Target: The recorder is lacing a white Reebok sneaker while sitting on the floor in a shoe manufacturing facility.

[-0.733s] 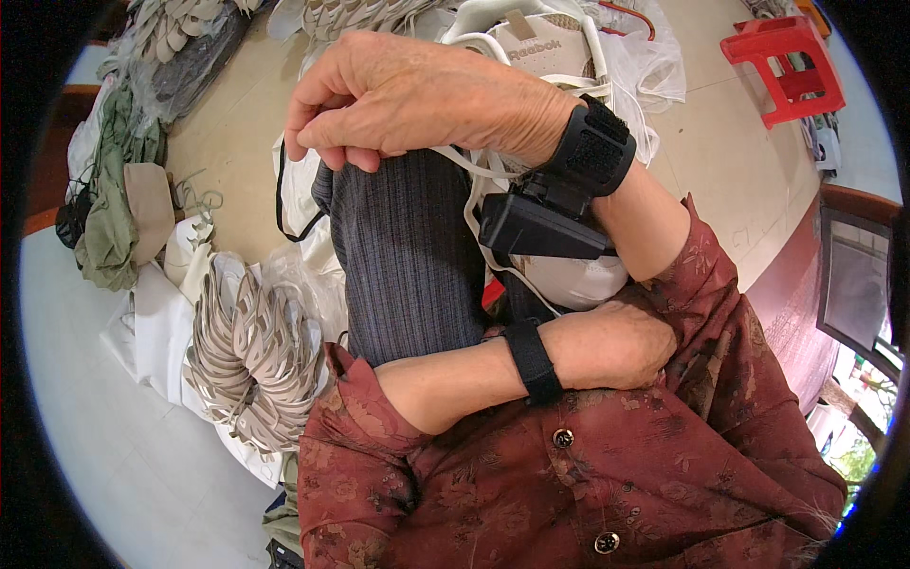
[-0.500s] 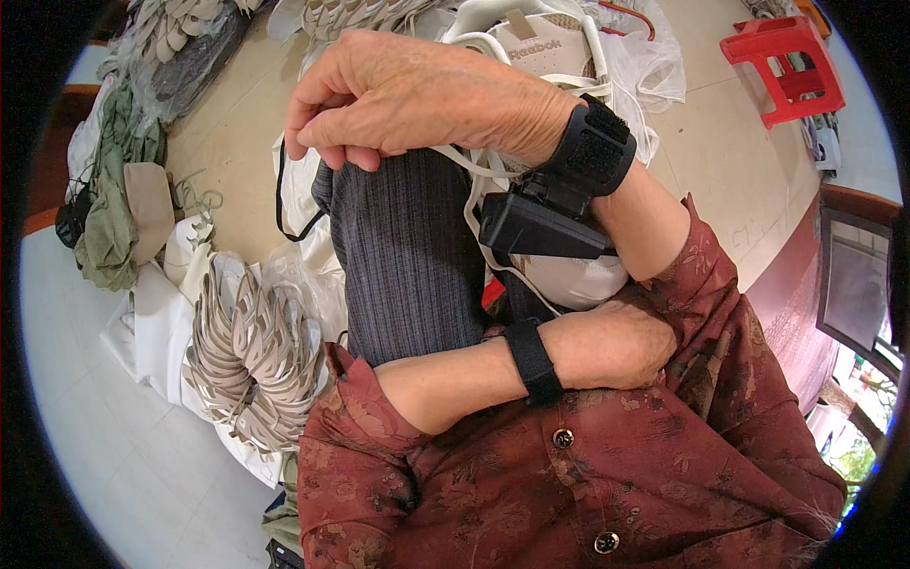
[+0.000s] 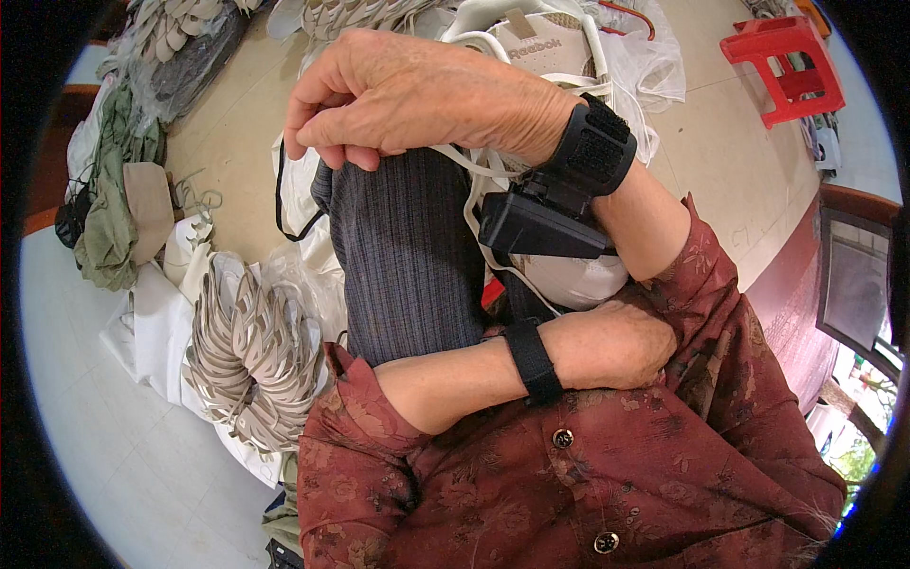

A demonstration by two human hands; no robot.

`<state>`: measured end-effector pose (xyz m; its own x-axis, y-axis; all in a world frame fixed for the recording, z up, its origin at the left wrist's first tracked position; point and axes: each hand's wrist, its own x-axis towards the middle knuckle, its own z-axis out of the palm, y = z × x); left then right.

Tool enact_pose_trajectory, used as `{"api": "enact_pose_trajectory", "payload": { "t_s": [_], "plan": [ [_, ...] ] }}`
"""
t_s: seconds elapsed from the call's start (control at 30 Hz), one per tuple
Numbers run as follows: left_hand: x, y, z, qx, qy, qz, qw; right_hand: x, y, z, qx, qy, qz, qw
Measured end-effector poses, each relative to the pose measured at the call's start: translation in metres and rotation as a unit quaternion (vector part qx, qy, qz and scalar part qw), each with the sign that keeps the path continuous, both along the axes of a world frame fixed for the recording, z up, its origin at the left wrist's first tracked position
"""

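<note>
My right hand (image 3: 408, 95) lies over my knee in dark striped trousers (image 3: 408, 256), fingers curled inward and thumb near the index finger. A white shoelace (image 3: 474, 169) runs from a white and beige sneaker (image 3: 569, 280) to beneath that palm. Whether the fingers grip the lace is hidden. Under my right forearm, the sneaker shows its tongue above and its toe below. My left hand (image 3: 621, 343) is tucked across my body by the right elbow, its fingers hidden. Black straps circle both wrists; the right one carries a black device (image 3: 545, 226).
At left, a ring of overlapping beige shoe pieces (image 3: 251, 356) sits on white plastic. Green cloth (image 3: 118, 190) lies beyond it. More shoe pieces (image 3: 175, 28) are heaped at the far left. A red plastic stool (image 3: 785, 71) stands at the far right.
</note>
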<state>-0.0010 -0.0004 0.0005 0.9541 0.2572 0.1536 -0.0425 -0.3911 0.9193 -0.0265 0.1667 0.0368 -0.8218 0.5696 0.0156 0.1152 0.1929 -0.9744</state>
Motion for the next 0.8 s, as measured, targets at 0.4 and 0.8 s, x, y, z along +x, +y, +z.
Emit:
{"api": "enact_pose_trajectory", "payload": {
  "t_s": [0.4, 0.8],
  "plan": [
    [0.0003, -0.0013, 0.0009, 0.005, -0.014, 0.026, 1.0, -0.0008, -0.0013, 0.0016, -0.011, 0.023, -0.02, 0.999],
    [0.0007, 0.0001, 0.0007, -0.022, -0.004, 0.009, 1.0, -0.002, -0.0001, -0.0017, -0.018, 0.019, -0.02, 0.999]
  ]
}}
